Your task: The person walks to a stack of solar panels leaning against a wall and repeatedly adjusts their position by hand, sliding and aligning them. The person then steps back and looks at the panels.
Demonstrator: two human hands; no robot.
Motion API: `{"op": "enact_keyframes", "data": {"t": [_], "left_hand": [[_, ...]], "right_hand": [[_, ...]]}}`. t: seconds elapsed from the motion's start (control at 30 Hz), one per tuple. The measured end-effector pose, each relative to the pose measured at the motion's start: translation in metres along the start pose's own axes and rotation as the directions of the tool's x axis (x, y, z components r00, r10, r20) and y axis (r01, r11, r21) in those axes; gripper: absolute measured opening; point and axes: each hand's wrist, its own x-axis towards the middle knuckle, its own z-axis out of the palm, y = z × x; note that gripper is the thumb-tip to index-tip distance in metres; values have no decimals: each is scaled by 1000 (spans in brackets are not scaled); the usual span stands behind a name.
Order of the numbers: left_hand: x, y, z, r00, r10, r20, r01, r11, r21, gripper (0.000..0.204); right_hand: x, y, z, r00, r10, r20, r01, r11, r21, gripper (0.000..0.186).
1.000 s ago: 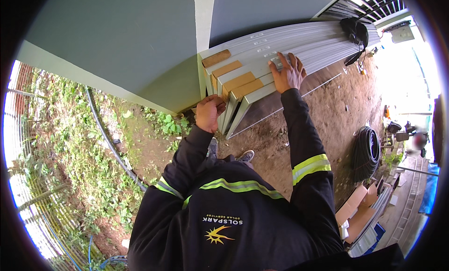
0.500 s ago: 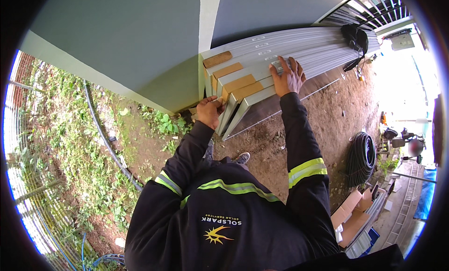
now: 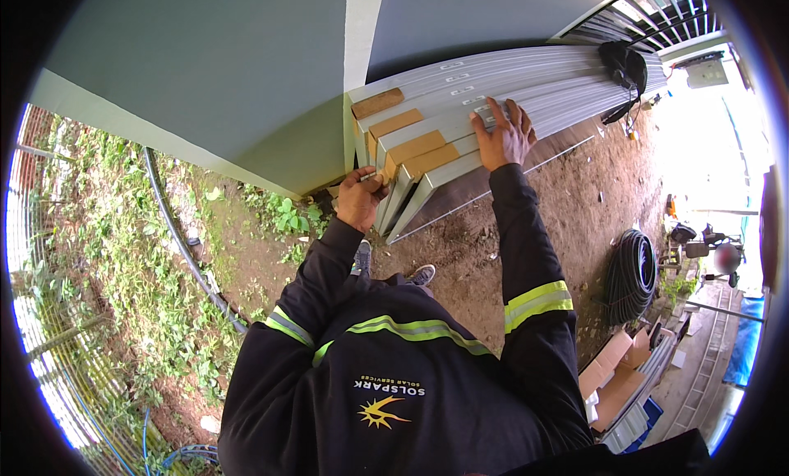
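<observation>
A stack of silver-framed panels (image 3: 559, 82) with brown cardboard corner pieces (image 3: 415, 147) on its near end stands tilted beside the grey wall (image 3: 205, 65). My right hand (image 3: 503, 133) rests on the panels' upper edges, fingers spread. Low at the near end, my left hand (image 3: 362, 193) has its fingers curled beside the cardboard corners, with something small and pale at the fingertips; whether that is part of a panel or a separate piece, I cannot tell.
A black bag (image 3: 622, 69) lies over the panels' far end. At right are a coiled black hose (image 3: 629, 275) and cardboard with metal lengths (image 3: 616, 381). Plants (image 3: 131, 254) and a long black pipe (image 3: 177, 229) lie at left, on the ground beside my shoes (image 3: 423, 275).
My left hand has shifted slightly left, and the pale thing at its fingertips shows more than a second ago. My right hand remains on the panels; the whole view has moved slightly.
</observation>
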Motion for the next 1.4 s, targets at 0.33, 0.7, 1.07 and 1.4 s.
{"op": "enact_keyframes", "data": {"t": [0.33,0.7,1.07,1.4], "left_hand": [[-2,12,15,988,-26,-149,39,995,89,8],[5,22,11,972,-233,30,234,954,-185,13],[-68,131,29,879,416,235,-447,889,102,21],[-44,32,32,995,37,-91,-3,938,346,21]], "right_hand": [[0,-2,-1,1000,5,6,-5,1000,-16,63],[0,-2,-2,1000,8,6,-8,1000,10,61],[0,-2,-1,1000,12,1,-12,1000,-19,61],[1,1,2,1000,3,-1,-3,1000,-24,62]]}}
